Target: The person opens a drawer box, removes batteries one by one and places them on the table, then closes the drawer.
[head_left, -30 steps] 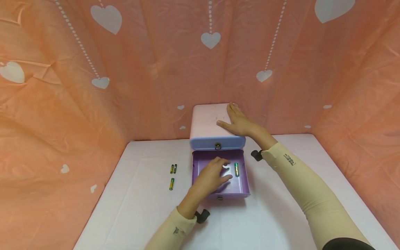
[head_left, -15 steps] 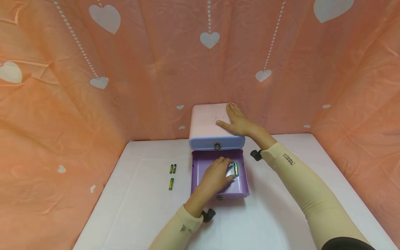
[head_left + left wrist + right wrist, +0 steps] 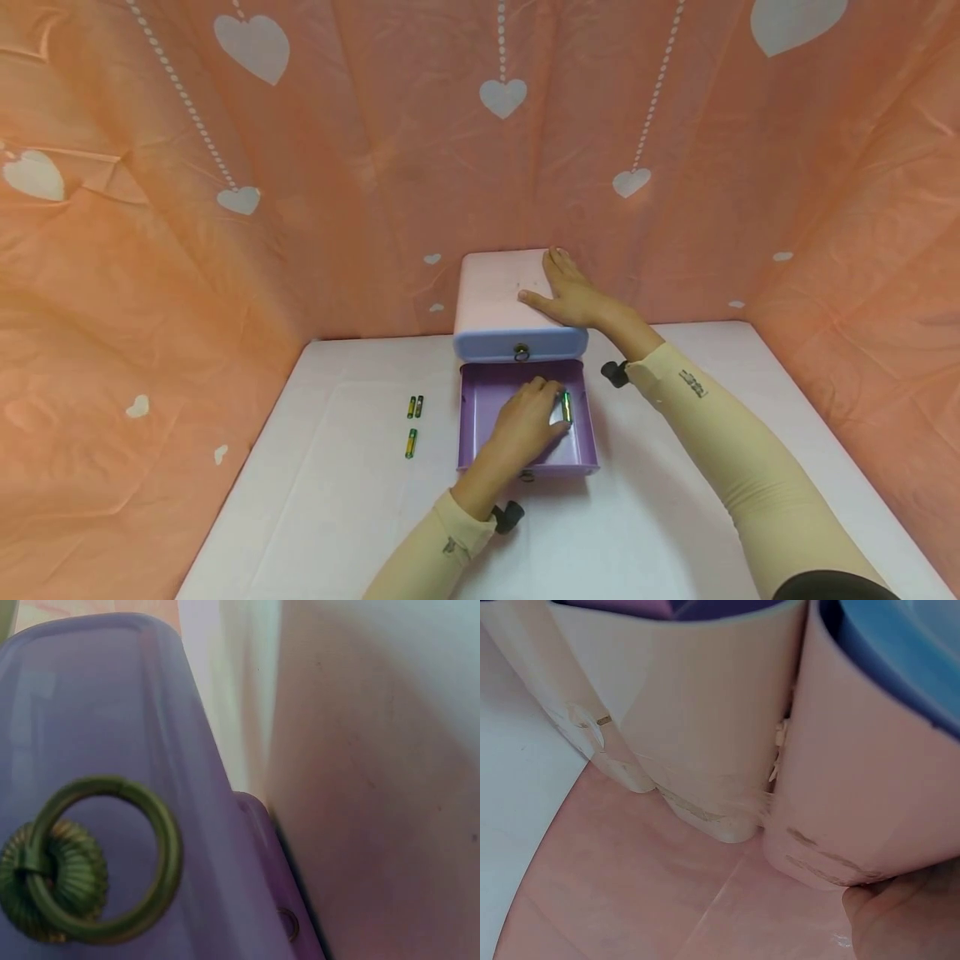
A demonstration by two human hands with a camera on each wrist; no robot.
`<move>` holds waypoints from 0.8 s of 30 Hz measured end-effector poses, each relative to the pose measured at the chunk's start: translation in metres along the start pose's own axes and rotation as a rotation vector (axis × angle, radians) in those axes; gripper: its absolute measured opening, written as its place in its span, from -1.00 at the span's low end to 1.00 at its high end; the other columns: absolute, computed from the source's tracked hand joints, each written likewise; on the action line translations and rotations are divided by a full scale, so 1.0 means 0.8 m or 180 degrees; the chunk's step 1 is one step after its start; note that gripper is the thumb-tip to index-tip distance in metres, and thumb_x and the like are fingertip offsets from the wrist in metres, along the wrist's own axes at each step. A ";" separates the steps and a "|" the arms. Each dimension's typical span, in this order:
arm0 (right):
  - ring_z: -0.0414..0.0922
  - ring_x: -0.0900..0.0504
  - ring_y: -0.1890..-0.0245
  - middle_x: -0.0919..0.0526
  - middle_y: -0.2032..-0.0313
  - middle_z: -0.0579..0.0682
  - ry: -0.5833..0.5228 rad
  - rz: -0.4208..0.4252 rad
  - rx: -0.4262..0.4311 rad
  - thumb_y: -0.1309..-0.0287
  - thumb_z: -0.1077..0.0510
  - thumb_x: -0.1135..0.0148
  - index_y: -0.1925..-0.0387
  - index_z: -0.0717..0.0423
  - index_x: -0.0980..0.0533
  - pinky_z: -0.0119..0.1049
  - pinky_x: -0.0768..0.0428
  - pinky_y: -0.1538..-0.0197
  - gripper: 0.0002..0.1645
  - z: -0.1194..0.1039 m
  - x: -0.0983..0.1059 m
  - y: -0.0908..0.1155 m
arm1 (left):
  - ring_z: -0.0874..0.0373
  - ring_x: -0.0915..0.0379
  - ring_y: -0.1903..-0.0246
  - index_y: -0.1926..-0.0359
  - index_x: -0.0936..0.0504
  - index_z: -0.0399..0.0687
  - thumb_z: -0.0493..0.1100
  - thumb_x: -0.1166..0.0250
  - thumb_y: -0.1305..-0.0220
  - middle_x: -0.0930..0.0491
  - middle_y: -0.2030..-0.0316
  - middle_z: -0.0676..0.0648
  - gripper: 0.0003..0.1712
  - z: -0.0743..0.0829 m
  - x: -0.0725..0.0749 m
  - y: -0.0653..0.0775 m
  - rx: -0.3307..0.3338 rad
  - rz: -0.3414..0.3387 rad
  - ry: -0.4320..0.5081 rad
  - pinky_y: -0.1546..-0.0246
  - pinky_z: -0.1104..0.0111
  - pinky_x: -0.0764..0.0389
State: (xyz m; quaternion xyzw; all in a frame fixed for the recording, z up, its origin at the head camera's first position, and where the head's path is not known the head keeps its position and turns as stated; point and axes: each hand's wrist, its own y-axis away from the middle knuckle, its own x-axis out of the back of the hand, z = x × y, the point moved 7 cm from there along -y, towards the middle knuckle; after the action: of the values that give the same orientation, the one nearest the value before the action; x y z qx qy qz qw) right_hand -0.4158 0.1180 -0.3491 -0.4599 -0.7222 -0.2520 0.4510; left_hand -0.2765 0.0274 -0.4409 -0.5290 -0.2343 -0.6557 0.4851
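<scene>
- A green battery (image 3: 566,408) is pinched at its ends by the curled left hand (image 3: 525,421), inside the purple drawer (image 3: 477,402).
- The right hand (image 3: 572,297) is laid flat on the pink cabinet (image 3: 497,287); nothing is grasped.
- Three loose batteries (image 3: 411,444) are seen on the bench (image 3: 322,475), left of the drawer.

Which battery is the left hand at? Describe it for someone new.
Find the pink-topped drawer unit. Its purple drawer stands open in front; inside, near its right wall, the green battery lies by the left hand. It's the only battery visible there; the other three lie on the table.
</scene>
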 end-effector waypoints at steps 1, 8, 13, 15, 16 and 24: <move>0.14 0.49 -0.70 0.44 -0.69 0.31 0.0001 0.0006 0.0002 -0.56 -0.36 0.01 -0.66 0.39 0.35 0.06 0.34 -0.70 0.22 0.000 0.000 0.000 | -0.01 -0.65 0.02 -0.21 -0.67 -0.13 -0.03 -0.62 -0.25 -0.66 -0.01 -0.12 -0.42 0.000 0.000 0.000 0.0005 0.0003 -0.0012 0.00 0.19 -0.74; 0.14 0.49 -0.70 0.44 -0.69 0.31 -0.0020 -0.0004 -0.0012 -0.57 -0.34 0.00 -0.66 0.40 0.34 0.06 0.35 -0.70 0.22 -0.001 0.001 0.001 | -0.01 -0.63 0.01 -0.22 -0.67 -0.13 -0.02 -0.62 -0.25 -0.67 -0.04 -0.13 -0.41 0.002 -0.002 -0.003 0.0053 -0.0047 -0.0132 -0.02 0.20 -0.73; 0.14 0.49 -0.70 0.43 -0.69 0.30 -0.0031 0.0013 -0.0024 -0.57 -0.34 0.00 -0.66 0.39 0.34 0.05 0.34 -0.70 0.22 0.001 0.000 0.000 | -0.01 -0.63 0.01 -0.23 -0.67 -0.14 -0.01 -0.62 -0.24 -0.67 -0.04 -0.13 -0.39 0.002 -0.005 -0.006 0.0063 -0.0055 -0.0191 -0.02 0.19 -0.73; 0.14 0.48 -0.71 0.43 -0.69 0.31 -0.0029 0.0018 -0.0018 -0.56 -0.34 0.00 -0.66 0.39 0.34 0.05 0.33 -0.70 0.22 0.001 0.000 0.000 | -0.01 -0.62 0.01 -0.22 -0.67 -0.14 -0.01 -0.62 -0.23 -0.66 -0.03 -0.13 -0.39 0.003 -0.005 -0.007 0.0072 -0.0056 -0.0212 -0.01 0.20 -0.73; 0.14 0.48 -0.71 0.43 -0.69 0.31 -0.0024 0.0019 -0.0011 -0.56 -0.34 0.00 -0.66 0.39 0.33 0.05 0.33 -0.70 0.22 0.001 -0.001 0.000 | -0.01 -0.62 0.01 -0.22 -0.67 -0.14 -0.01 -0.62 -0.23 -0.66 -0.03 -0.13 -0.39 0.003 -0.005 -0.007 0.0074 -0.0062 -0.0233 -0.01 0.20 -0.73; 0.14 0.49 -0.70 0.44 -0.69 0.30 -0.0028 0.0012 -0.0010 -0.57 -0.34 0.00 -0.66 0.39 0.34 0.07 0.34 -0.70 0.22 0.001 0.000 -0.001 | 0.00 -0.62 0.02 -0.19 -0.69 -0.13 0.00 -0.64 -0.21 -0.64 0.02 -0.11 -0.40 0.005 -0.005 -0.009 0.0087 -0.0022 -0.0340 0.04 0.21 -0.74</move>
State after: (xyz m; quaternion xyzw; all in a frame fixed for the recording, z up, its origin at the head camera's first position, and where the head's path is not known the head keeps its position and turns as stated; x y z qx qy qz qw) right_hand -0.4167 0.1185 -0.3494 -0.4630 -0.7229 -0.2502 0.4476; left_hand -0.2808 0.0353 -0.4416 -0.5557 -0.2705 -0.6250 0.4768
